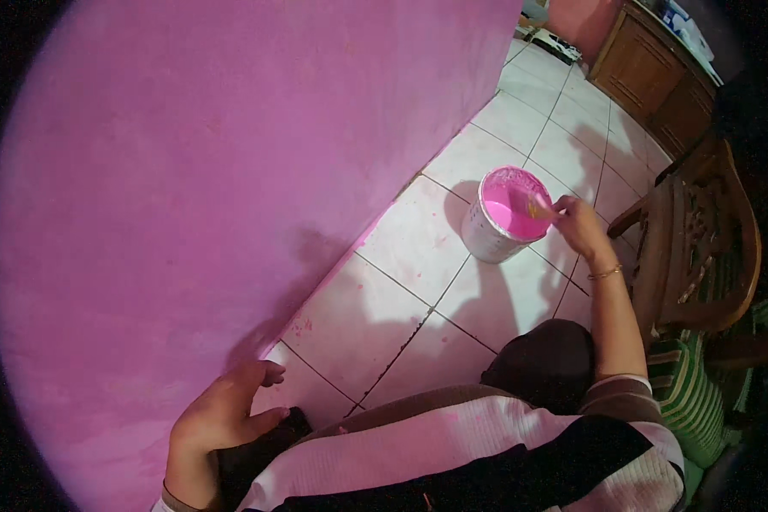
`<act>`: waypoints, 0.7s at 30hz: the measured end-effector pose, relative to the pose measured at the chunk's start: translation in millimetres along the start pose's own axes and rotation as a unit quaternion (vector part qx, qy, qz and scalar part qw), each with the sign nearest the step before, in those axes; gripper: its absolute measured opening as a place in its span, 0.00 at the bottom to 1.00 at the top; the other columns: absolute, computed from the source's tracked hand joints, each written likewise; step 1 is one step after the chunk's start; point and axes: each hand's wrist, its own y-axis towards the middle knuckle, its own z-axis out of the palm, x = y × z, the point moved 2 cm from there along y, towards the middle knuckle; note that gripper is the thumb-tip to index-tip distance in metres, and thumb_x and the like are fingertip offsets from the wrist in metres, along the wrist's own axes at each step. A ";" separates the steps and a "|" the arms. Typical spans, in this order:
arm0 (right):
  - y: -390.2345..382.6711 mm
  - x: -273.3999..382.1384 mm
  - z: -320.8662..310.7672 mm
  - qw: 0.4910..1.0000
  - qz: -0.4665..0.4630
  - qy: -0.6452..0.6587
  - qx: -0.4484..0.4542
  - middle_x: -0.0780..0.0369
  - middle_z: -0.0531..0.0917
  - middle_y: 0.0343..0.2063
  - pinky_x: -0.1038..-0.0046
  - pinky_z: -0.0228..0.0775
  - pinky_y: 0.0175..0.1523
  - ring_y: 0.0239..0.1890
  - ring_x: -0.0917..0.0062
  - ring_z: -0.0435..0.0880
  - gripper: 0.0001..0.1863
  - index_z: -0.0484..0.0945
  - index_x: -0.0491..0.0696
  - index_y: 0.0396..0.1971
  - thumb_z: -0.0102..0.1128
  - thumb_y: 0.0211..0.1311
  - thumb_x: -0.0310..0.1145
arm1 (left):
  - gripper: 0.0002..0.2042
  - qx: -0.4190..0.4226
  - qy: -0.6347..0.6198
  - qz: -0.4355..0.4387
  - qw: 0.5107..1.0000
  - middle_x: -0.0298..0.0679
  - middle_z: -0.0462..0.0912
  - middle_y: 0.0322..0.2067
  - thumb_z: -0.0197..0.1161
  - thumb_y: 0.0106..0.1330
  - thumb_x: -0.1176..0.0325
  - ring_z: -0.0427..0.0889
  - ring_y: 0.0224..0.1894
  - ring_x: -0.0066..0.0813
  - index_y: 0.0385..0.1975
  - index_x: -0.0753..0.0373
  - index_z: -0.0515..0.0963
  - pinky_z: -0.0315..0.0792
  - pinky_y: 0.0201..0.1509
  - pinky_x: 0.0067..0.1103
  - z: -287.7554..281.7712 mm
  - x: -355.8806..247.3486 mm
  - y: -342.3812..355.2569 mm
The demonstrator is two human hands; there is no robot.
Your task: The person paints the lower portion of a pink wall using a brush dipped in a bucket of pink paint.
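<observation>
A white bucket (484, 232) of bright pink paint (508, 212) stands on the tiled floor, pink smeared around its inner wall. My right hand (582, 229) is at the bucket's right rim, its fingers closed on the handle of a paintbrush (535, 205). The brush points left over the bucket's mouth; its bristles are blurred, and I cannot tell whether they touch the paint. My left hand (229, 408) hangs low beside the pink wall (230, 154), thumb and fingers apart, holding nothing.
White floor tiles (401, 290) carry a few pink spots near the wall's foot. On the right are a carved wooden chair (700, 247) and a green striped cushion (689, 392). A brown wooden cabinet (648, 68) stands at the far right. My dark-clothed knee (546, 363) is below the bucket.
</observation>
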 end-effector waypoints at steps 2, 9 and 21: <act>7.9 -11.5 -9.4 0.995 -0.020 0.095 -0.005 0.52 0.81 0.25 0.65 0.69 0.38 0.30 0.61 0.79 0.16 0.79 0.41 0.28 0.60 0.55 0.41 | 0.23 0.016 0.030 0.007 0.999 0.51 0.77 0.40 0.67 0.52 0.67 0.77 0.46 0.44 0.46 0.71 0.69 0.70 0.49 0.30 -0.3 9.6 -1.2; 13.8 -70.8 17.9 0.987 0.044 0.150 0.036 0.65 0.73 0.14 0.76 0.60 0.20 0.14 0.82 0.69 0.08 0.74 0.43 0.22 0.58 0.55 0.31 | 0.23 0.014 0.045 -0.055 0.997 0.51 0.78 0.40 0.68 0.51 0.66 0.77 0.44 0.44 0.45 0.71 0.70 0.71 0.48 0.30 -7.8 8.9 -2.1; 49.8 -87.1 23.0 0.951 0.183 0.249 0.006 0.69 0.67 0.11 0.77 0.54 0.14 0.09 0.84 0.64 0.19 0.71 0.46 0.24 0.65 0.51 0.47 | 0.24 0.063 0.035 0.008 0.997 0.52 0.77 0.40 0.66 0.54 0.64 0.78 0.44 0.43 0.47 0.71 0.70 0.71 0.47 0.30 -1.2 33.3 14.7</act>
